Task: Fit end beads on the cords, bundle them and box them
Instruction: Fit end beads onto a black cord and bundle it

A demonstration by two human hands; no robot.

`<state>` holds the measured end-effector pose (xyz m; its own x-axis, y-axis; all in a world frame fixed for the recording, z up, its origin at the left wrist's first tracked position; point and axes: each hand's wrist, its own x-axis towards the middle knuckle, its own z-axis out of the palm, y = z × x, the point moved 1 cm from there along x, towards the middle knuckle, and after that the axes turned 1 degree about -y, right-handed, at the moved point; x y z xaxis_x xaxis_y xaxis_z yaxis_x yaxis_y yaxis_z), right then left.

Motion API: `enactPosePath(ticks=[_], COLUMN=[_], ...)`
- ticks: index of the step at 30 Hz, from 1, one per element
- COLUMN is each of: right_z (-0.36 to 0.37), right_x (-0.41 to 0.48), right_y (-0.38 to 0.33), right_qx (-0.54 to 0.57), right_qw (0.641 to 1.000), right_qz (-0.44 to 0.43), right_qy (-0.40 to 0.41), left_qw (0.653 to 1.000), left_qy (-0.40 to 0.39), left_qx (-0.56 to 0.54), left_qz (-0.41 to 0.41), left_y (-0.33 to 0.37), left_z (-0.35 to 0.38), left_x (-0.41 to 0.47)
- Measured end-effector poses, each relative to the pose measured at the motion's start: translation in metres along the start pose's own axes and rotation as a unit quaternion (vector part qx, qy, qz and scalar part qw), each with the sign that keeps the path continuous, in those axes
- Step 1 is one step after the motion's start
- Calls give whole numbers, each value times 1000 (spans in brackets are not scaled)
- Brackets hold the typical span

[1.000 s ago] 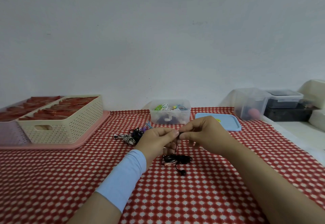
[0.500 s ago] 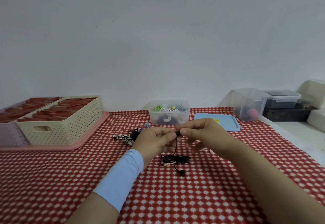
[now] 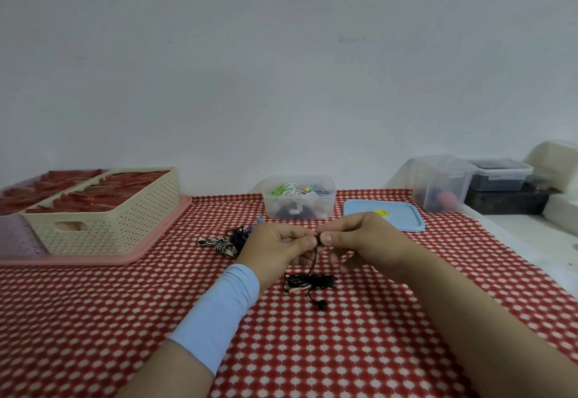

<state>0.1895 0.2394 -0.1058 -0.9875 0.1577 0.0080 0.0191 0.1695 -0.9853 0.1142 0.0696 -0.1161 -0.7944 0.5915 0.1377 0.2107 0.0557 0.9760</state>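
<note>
Thin black cord (image 3: 311,281), loosely bundled, bead (image 3: 322,304) at end

A home worktable: checked tablecloth (image 3: 344,350), plastic tub (image 3: 325,207), cream basket (image 3: 125,225).

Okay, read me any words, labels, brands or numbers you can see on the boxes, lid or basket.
No text can be read.
The yellow mark on the blue lid: too small and blurred to tell if it is print.
The clear box and the cream basket: no label shows.
</note>
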Motion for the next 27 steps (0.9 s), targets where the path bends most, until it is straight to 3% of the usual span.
enactPosePath(ticks=[8, 10, 13, 20, 24, 27], right_z=[-1, -13, -32, -43, -38, -35], right_x=[5, 9, 12, 13, 14, 16], right_y=[-2, 2, 10, 18, 17, 16], right_qx=[-106, -164, -277, -403, -452, -479], right_qw=[989, 977, 945, 907, 886, 872], right_qz=[-68, -63, -41, 35, 46, 35], right_qy=[76, 124, 171, 117, 95, 96], left_qw=[999, 995, 959, 910, 897, 914], left_qy=[27, 50, 70, 42, 30, -74], left_qx=[-17, 92, 274, 412, 433, 390], left_qz=[-11, -1, 13, 8, 84, 83], left_y=[-1, -5, -10, -11, 4, 18], left_z=[-2, -8, -19, -33, -32, -20], left_x=[6, 9, 11, 15, 7, -6])
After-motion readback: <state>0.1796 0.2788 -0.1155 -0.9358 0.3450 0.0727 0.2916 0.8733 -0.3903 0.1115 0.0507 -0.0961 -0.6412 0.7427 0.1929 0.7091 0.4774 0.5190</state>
